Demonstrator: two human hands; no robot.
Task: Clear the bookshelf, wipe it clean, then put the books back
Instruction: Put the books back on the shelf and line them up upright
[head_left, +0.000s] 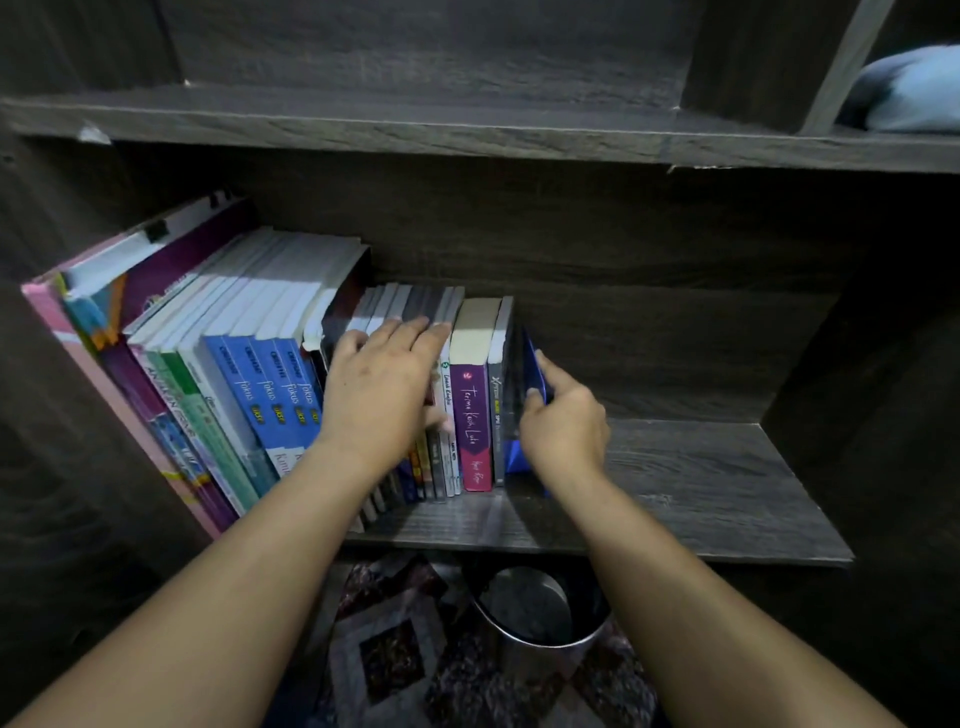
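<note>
A row of books (249, 374) stands on the left half of the dark wooden shelf (691, 488), leaning left, with tall pink and purple ones at the far left and a purple paperback (470, 415) near the right end. My left hand (382, 389) lies across the tops of the small books in the middle, its fingers straight over their upper edges. My right hand (563, 421) pinches a shiny blue bookend (535, 374) that stands against the last book in the row, thumb and forefinger on its upright plate.
The upper shelf board (415, 124) juts out above the books. A pale blue cloth (909, 91) lies in the top right compartment. Below the shelf, a round metal bin (535, 618) stands on a patterned rug (395, 649).
</note>
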